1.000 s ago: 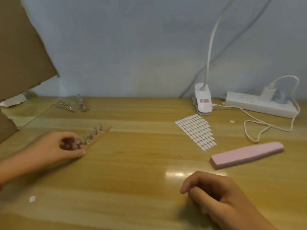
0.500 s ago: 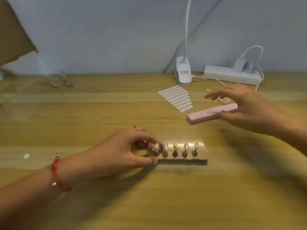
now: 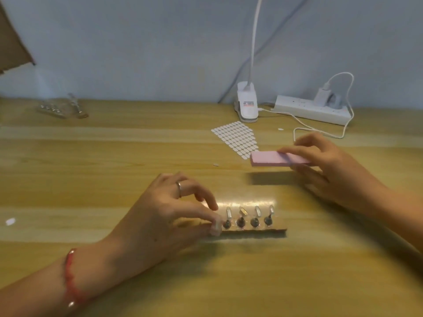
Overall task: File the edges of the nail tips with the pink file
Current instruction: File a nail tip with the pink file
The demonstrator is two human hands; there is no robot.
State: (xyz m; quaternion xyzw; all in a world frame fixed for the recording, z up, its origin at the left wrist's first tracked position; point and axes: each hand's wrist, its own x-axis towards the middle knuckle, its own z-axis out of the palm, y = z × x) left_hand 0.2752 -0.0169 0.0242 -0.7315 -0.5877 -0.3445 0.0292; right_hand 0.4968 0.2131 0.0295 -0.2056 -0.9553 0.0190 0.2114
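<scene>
At the front of the bench, the left hand pinches the left end of the strip holding the nail tips, and the right hand grips the pink file clear of the bench behind it; pin the strip flat and stroke each edge lightly.

The person is wearing a thin silver-coloured ring on a finger of the left hand. A red woven string bracelet is sitting around the left wrist, carrying small shiny beads. The right hand and both forearms are showing bare.
</scene>
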